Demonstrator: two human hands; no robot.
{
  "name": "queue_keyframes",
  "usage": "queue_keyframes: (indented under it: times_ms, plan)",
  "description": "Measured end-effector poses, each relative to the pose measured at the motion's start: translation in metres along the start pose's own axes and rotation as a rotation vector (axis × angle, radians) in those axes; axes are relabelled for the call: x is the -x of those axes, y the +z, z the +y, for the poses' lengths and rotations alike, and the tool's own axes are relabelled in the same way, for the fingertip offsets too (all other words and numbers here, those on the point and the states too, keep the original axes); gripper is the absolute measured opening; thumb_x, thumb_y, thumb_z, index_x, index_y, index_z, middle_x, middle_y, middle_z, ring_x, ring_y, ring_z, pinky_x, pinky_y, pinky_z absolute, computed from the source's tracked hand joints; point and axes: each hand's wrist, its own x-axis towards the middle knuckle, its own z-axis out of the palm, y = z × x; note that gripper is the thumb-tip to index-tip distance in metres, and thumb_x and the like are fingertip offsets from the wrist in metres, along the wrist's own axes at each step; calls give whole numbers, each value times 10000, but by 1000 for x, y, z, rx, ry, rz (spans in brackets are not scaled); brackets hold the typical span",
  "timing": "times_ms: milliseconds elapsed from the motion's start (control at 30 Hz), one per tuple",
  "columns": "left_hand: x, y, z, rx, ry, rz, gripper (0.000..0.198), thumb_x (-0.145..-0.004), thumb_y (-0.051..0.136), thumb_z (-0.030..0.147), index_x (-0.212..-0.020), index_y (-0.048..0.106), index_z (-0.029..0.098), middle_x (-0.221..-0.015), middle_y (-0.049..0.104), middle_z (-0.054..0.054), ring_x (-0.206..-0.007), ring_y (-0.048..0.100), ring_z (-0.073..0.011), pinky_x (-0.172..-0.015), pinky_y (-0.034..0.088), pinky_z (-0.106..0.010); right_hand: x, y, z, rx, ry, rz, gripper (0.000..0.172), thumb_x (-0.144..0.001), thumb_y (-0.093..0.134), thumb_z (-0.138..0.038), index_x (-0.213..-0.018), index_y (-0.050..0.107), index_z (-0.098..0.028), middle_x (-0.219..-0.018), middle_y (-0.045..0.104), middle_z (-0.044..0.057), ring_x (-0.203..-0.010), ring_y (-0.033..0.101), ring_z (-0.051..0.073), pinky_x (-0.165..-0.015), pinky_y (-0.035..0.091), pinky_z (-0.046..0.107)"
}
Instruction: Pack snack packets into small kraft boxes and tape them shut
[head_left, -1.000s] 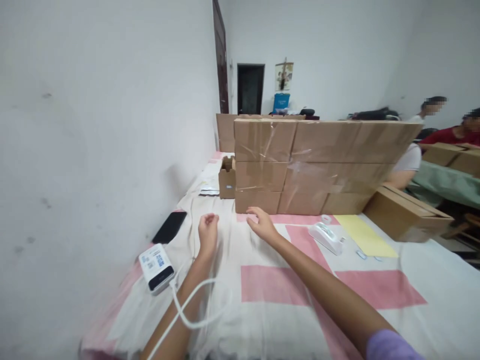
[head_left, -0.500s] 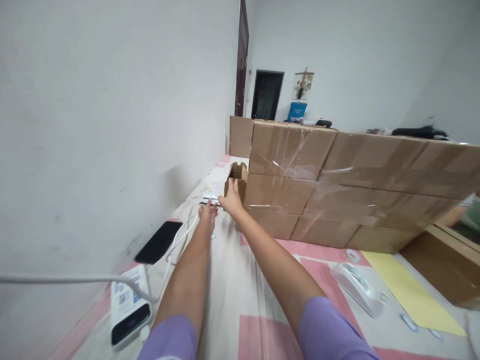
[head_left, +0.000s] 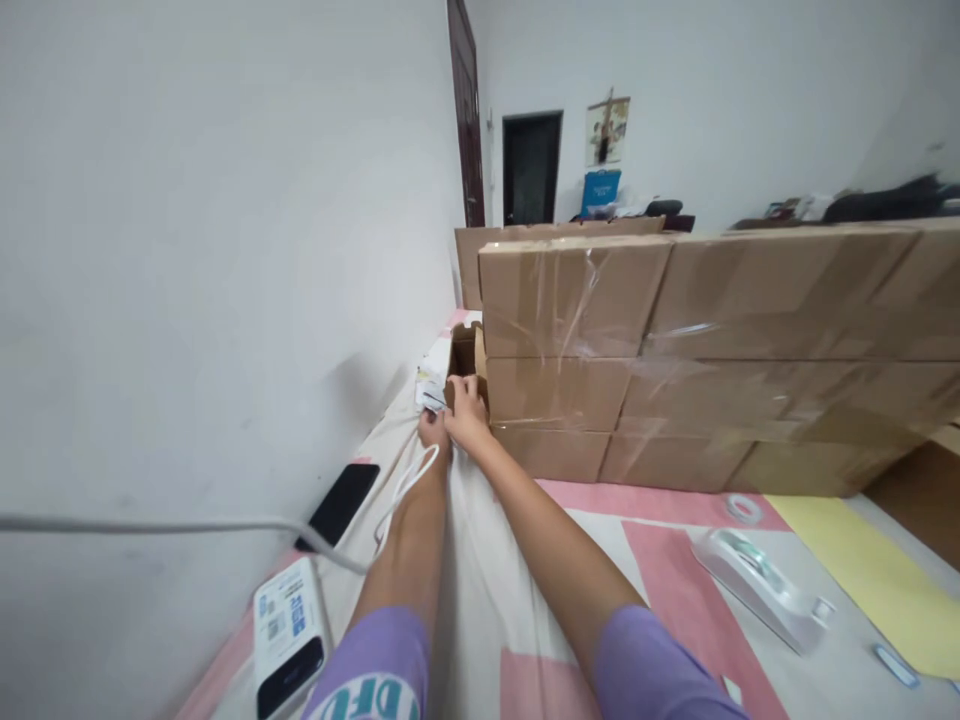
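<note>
My left hand (head_left: pixel 433 430) is closed at the near end of a flat white packet (head_left: pixel 430 388) that lies beside the wall; its fingertips are partly hidden under it. Just to the right, my right hand (head_left: pixel 466 415) has its fingers bent over the near edge of a small open cardboard box (head_left: pixel 464 350), thumb toward the packet. The box stands upright against the end of a stack of taped cartons (head_left: pixel 559 390), its top open and its inside dark. Both forearms reach straight ahead, close together at the hands.
At left lie a black phone (head_left: pixel 345 500), a white device (head_left: pixel 291 635) with a dark panel, and a white cable (head_left: pixel 315 540). At right are a tape dispenser (head_left: pixel 761 590), a tape roll (head_left: pixel 743 508) and a yellow sheet (head_left: pixel 862 570). The white wall (head_left: pixel 187 300) borders the left.
My left hand has moved forward and right, closing on the white packet, which now tilts up a little. My right hand has stayed at the box's near edge. The view has turned slightly.
</note>
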Motion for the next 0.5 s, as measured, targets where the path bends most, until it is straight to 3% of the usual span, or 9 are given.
queue_keyframes:
  times_ms: [133,233,367,500]
  plan:
    - [33,-7,25,-28,67,-8,306,-919,636,395,-1082,605,138,-1016,624,-61,-879,619,-187,-785,568,-375,15,-13,-8,-77,-70,-3,278,-770,514,-54,-984,503,-230,-1124,461,69,-915,562,219,-883,482,416]
    - [59,-26,46,-24,131,11,301,-923,625,415,-1031,610,134,-980,620,-53,-854,611,-180,-769,561,-363,36,-23,-16,-156,-187,-46,188,-768,513,-56,-827,472,-229,-977,488,31,-866,553,189,-840,485,352]
    - [90,-54,74,-2,196,60,301,-925,614,425,-1018,605,139,-978,612,-53,-858,601,-180,-782,550,-369,78,-42,-32,-267,-286,-82,137,-805,510,-90,-815,481,-224,-952,491,33,-895,546,187,-829,483,326]
    - [117,-70,89,59,229,92,315,-913,631,406,-1099,590,155,-1101,601,-79,-983,594,-213,-871,539,-419,116,-66,-48,-386,-343,-67,63,-849,523,-158,-854,510,-219,-975,485,50,-888,559,197,-803,502,333]
